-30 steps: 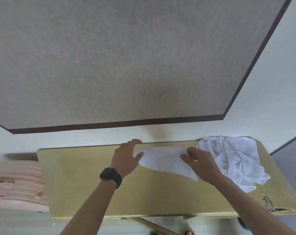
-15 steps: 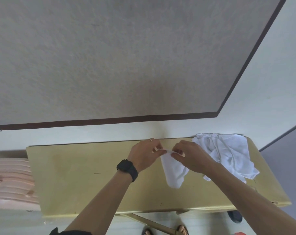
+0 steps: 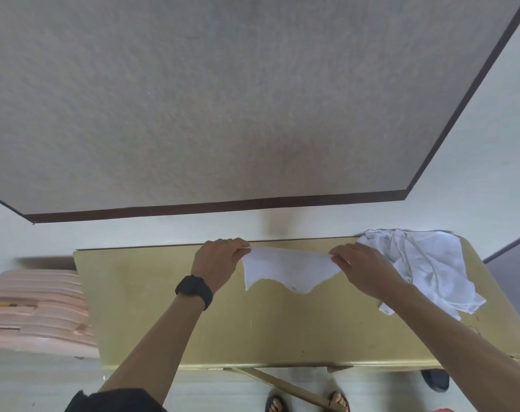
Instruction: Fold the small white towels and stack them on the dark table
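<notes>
**A:** What had just changed with the towel (image 3: 285,269)?

**B:** Half a second earlier the two hands were almost together, and the cloth hung bunched between them. By this moment they had drawn apart. The towel was stretched wide by its top edge over the far side of the table (image 3: 163,307), its wavy lower edge hanging loose.

**A:** And the fingers?

**B:** The left hand (image 3: 220,260), the one with the watch (image 3: 194,289), pinched the left corner. The right hand (image 3: 363,269) pinched the right corner, fingers curled onto the cloth.

**A:** What did that mean for the job?

**B:** I judged the towel was being squared up for a fold. The heap of towels (image 3: 425,263) lay crumpled at the table's right end, just beside the right hand, and no folded stack showed yet.
</notes>
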